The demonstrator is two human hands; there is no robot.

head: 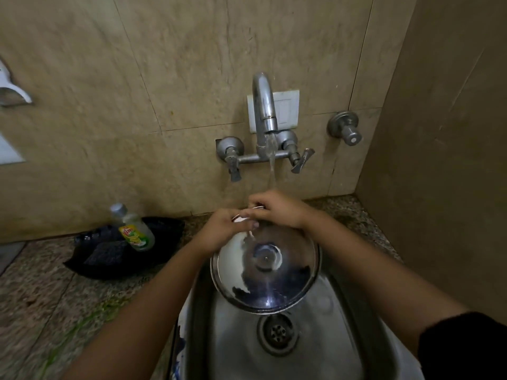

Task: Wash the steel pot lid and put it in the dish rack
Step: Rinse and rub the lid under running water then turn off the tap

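Note:
The round steel pot lid (265,272) is held tilted over the steel sink (323,338), its shiny underside facing me. Both hands grip its far rim under the running tap (264,105). My left hand (225,229) holds the rim at the upper left. My right hand (277,208) closes over the top edge, with the water stream (271,165) falling just behind its fingers. No dish rack is in view.
A dish soap bottle (134,229) leans on a black tray (123,248) holding a dark scrubber on the granite counter (55,297) at left. The sink drain (277,334) lies below the lid. Tap valves project from the tiled wall (164,78), and a side wall (439,160) stands close at right.

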